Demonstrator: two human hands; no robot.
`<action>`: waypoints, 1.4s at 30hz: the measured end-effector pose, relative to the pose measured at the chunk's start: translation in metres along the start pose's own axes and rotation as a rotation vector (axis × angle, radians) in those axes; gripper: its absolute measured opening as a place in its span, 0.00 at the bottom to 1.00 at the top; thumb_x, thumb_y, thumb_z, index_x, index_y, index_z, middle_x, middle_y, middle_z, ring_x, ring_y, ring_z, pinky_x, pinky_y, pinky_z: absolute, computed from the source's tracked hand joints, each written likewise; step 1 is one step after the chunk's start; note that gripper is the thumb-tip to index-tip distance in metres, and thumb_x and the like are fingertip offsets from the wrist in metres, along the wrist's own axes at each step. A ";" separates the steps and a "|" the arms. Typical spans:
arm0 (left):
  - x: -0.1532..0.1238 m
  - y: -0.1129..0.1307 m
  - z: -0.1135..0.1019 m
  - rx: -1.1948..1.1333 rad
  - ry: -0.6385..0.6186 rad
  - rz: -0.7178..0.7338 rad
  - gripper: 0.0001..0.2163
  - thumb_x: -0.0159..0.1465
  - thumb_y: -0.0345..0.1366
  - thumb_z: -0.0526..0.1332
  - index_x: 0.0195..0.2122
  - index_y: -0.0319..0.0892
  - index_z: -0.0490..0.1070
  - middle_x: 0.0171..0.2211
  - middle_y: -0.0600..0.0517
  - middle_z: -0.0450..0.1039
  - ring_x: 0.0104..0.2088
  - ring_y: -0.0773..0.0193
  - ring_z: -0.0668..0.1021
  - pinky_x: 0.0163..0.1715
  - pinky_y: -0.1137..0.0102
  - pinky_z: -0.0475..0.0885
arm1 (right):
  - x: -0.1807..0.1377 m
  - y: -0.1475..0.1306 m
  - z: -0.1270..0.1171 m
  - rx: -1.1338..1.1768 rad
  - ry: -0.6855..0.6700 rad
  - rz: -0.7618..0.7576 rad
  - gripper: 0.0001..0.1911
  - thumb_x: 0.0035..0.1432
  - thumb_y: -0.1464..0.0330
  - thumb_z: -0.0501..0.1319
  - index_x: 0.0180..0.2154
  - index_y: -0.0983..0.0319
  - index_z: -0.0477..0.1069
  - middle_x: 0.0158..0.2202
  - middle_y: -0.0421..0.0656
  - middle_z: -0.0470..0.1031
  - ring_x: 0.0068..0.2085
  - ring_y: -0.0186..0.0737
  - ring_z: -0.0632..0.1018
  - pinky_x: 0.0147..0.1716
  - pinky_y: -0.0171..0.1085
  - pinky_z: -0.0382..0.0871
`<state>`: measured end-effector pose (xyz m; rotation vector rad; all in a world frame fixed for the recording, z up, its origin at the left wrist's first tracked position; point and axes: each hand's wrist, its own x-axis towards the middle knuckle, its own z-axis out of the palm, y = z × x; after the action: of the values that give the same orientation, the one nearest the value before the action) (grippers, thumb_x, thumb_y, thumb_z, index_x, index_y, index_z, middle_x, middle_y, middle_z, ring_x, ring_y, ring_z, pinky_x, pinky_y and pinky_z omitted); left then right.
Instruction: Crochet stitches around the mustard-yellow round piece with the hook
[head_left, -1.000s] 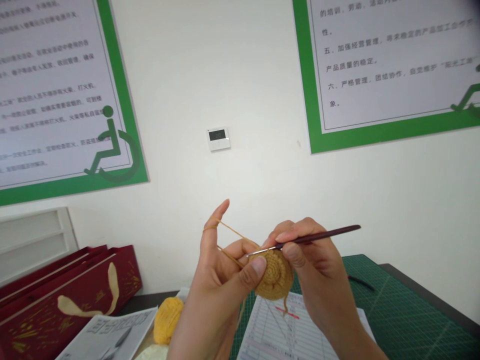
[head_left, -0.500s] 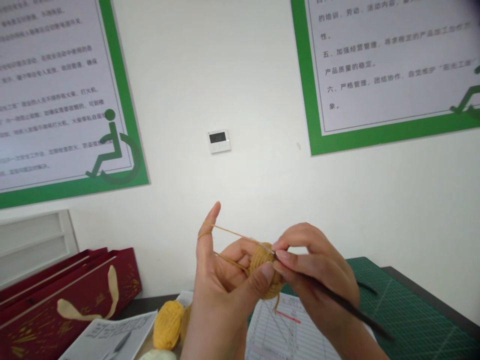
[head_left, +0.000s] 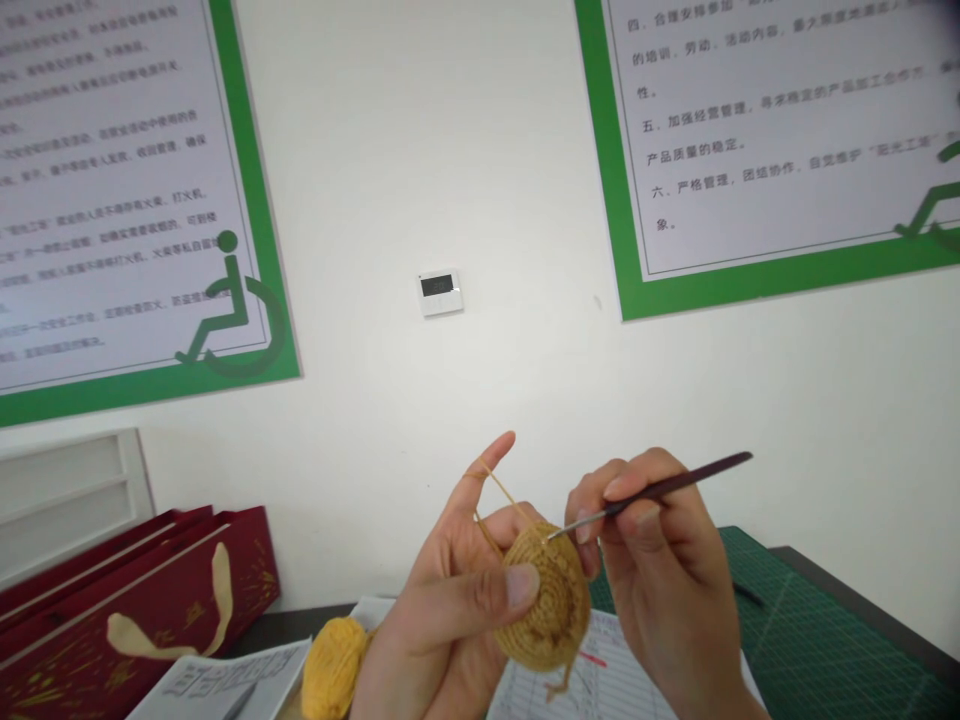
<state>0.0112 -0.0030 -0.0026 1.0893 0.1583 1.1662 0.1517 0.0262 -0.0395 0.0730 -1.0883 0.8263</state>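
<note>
Maroon-handled metal hook, twelve o'clock on round tan crochet!
Your left hand pinches the crochet, right hand the hook; slack tan yarn could slip.

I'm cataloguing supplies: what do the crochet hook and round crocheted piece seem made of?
Crochet hook: shaft looks like smooth metal, from its silvery sheen; the smooth, dark maroon handle could be plastic or painted wood. Crocheted piece: apparently matte yarn, from its stitched rounds and loose tail; fibre unclear.
</note>
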 end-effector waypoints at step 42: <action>0.003 -0.006 0.002 0.090 0.064 -0.061 0.38 0.54 0.23 0.72 0.67 0.40 0.65 0.31 0.51 0.75 0.30 0.65 0.76 0.33 0.70 0.72 | 0.001 0.002 -0.015 -0.873 -0.193 -0.882 0.16 0.58 0.82 0.63 0.45 0.62 0.77 0.35 0.44 0.78 0.35 0.41 0.76 0.32 0.43 0.74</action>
<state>0.0179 -0.0015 -0.0047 1.1187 0.2944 1.1481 0.1623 0.0350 -0.0469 -0.1029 -1.3507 -0.4789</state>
